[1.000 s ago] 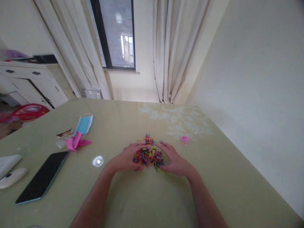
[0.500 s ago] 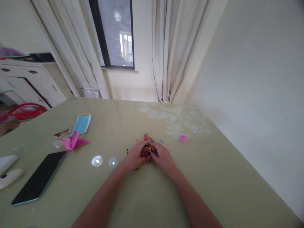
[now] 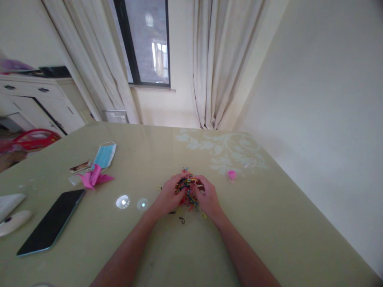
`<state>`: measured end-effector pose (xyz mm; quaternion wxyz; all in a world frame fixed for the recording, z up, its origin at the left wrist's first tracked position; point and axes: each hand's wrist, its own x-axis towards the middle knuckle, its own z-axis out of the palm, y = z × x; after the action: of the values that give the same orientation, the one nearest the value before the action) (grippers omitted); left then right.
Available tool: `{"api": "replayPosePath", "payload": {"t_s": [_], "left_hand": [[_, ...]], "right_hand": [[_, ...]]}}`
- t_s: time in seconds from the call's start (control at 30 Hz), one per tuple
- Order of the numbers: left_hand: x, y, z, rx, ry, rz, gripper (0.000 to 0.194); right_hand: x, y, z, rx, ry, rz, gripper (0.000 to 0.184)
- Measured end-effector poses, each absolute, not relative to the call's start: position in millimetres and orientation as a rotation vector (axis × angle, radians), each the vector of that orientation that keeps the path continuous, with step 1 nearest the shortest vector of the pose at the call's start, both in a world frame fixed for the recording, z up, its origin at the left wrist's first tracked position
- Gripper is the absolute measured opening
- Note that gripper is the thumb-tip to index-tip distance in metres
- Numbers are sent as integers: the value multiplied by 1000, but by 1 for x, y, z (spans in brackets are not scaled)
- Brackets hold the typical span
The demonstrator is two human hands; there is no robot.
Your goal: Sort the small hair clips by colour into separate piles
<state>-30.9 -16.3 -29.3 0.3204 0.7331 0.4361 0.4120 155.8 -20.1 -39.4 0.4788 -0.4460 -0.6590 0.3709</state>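
Observation:
A heap of small multicoloured rubber bands (image 3: 189, 195) lies near the middle of the table, between my two hands. My left hand (image 3: 171, 193) curls round its left side, thumb and fingers closed on some of the bands. From the right, my right hand (image 3: 207, 196) grips the heap with bent fingers. Part of the heap is hidden behind the fingers. A few loose bands have fallen to the near side, among them a black band (image 3: 182, 220) and a yellow band (image 3: 204, 215).
To the right stands a tiny pink cup (image 3: 231, 174). On the left lie a pink paper crane (image 3: 95, 177), a blue face mask (image 3: 104, 155), a black phone (image 3: 52, 221) and a white mouse-shaped object (image 3: 14, 222). A wall (image 3: 335, 119) runs along the table's right edge.
My fingers have drawn in and gathered the rubber bands more tightly. More bands now show towards me, and a black one lies loose in front of the heap.

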Motion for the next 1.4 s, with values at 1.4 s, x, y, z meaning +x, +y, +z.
{"api": "replayPosePath", "payload": {"t_s": [1.4], "left_hand": [[-29,-14,-39,1966,1206,1076,64]], "right_hand": [[159,-23,-38,-1098,-1796,758,30]]}}
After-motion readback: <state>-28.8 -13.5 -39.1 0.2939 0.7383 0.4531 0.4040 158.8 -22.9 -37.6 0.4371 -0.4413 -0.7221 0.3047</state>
